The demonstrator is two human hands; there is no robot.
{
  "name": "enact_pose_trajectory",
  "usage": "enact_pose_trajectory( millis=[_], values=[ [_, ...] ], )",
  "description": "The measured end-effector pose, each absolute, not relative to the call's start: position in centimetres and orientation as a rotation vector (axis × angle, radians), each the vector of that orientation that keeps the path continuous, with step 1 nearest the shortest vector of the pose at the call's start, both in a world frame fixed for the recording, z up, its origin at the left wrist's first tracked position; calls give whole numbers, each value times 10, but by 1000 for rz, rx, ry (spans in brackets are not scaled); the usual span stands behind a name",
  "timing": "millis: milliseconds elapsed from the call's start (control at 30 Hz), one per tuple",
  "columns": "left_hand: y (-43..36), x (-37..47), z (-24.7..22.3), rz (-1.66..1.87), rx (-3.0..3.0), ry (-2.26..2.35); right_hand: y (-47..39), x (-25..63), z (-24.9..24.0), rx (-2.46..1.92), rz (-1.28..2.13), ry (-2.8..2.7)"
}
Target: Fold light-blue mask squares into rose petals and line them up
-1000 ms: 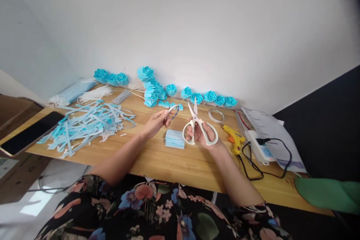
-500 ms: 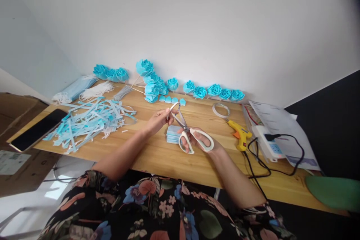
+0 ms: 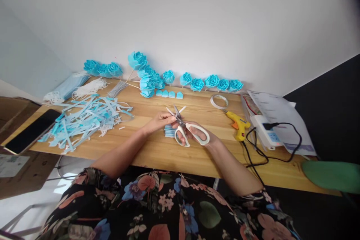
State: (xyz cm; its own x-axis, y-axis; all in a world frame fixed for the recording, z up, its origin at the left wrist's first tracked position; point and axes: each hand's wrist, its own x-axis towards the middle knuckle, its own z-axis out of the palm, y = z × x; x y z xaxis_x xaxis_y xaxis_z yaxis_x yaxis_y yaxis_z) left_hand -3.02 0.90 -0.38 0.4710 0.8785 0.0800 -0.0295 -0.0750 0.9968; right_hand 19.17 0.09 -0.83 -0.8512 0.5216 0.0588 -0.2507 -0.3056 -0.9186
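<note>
At a wooden table [image 3: 157,153], you gripped pale-handled scissors [image 3: 181,123] in your right hand [image 3: 197,133], fingers through the loops, the blades parted and aimed away from you, just beside your left fingertips. Your left hand [image 3: 161,122] pinched a thin white strip [image 3: 182,108], one end of which stuck out beyond the blades, ahead of both hands; the part at your fingers was too small to make out. A stack of light blue pieces [image 3: 169,132] lay just below your left fingers, partly hidden by that hand and the scissors. Straight ahead of your hands ran a short row of small blue cutouts [image 3: 169,94], with blue flowers [image 3: 212,81] farther out along the wall. To the left of your left hand sprawled a heap of blue and white strips [image 3: 87,123], and a dark-screened phone [image 3: 33,131] rested beyond it. To the right of your right hand, well apart from it, lay a yellow glue gun [image 3: 238,123], a ring of tape [image 3: 221,107] just ahead of its nozzle and a white power strip [image 3: 266,131] farther right
</note>
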Motion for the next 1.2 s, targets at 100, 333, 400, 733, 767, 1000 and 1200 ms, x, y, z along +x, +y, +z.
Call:
enact_pose_trajectory(
  millis=[100,333,400,733,767,1000,1200],
  values=[
    [8,-30,-3,868,1461,788,1,192,-11,-329,2195,-1452],
    [4,-31,4,890,1506,758,3,194,-14,-353,2169,-1392],
    [4,-31,8,921,1517,735,4,194,-11,-367,2165,-1363],
    [12,-27,-10,1131,1294,788,-1,194,-1,-332,2189,-1440],
    [14,-28,-12,1178,1247,807,-2,194,0,-339,2203,-1453],
    [17,-29,-5,1335,1038,763,2,198,-2,-289,2128,-1464],
    [17,-27,-3,1355,1020,690,4,200,-5,-287,2121,-1504]
  ],
)
